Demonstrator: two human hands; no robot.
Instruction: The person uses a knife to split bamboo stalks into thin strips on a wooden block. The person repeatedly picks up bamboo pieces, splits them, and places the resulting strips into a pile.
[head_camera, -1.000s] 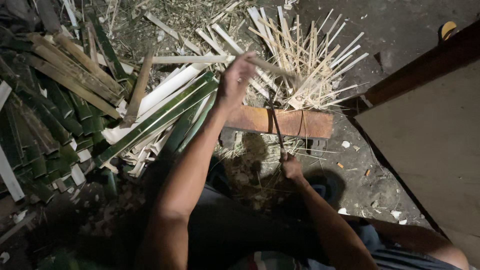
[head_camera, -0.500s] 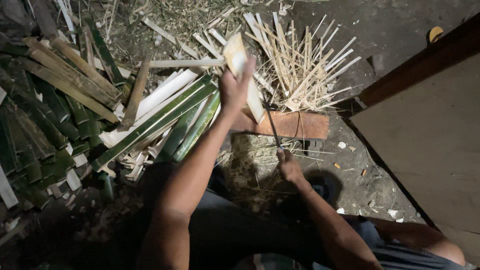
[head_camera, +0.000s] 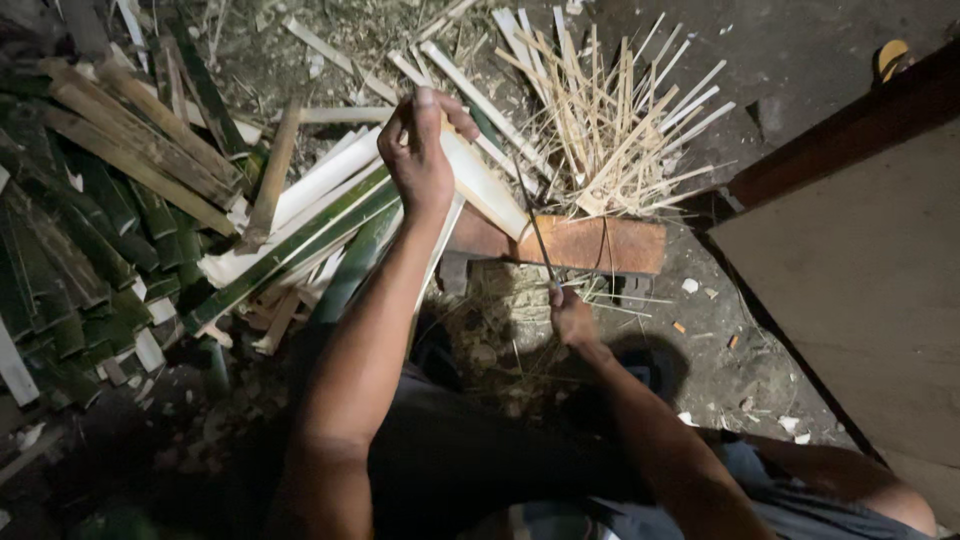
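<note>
My left hand (head_camera: 420, 155) grips a pale split bamboo piece (head_camera: 488, 190), which slants down onto a brown wooden block (head_camera: 590, 245) lying on the ground. My right hand (head_camera: 570, 315) is closed around the handle of a thin dark knife (head_camera: 535, 230), whose blade runs up along the bamboo piece's edge. Behind the block lies a fan of thin pale bamboo slivers (head_camera: 620, 120).
A heap of green and tan bamboo slats (head_camera: 120, 220) fills the left side. Long green-edged strips (head_camera: 300, 240) lie under my left forearm. A wooden board with a dark rail (head_camera: 850, 250) stands at the right. Chips and shavings litter the dirt.
My left hand picked a bamboo piece out of the pile, raised it, then set it slanting on the block. The right hand kept the knife beside it.
</note>
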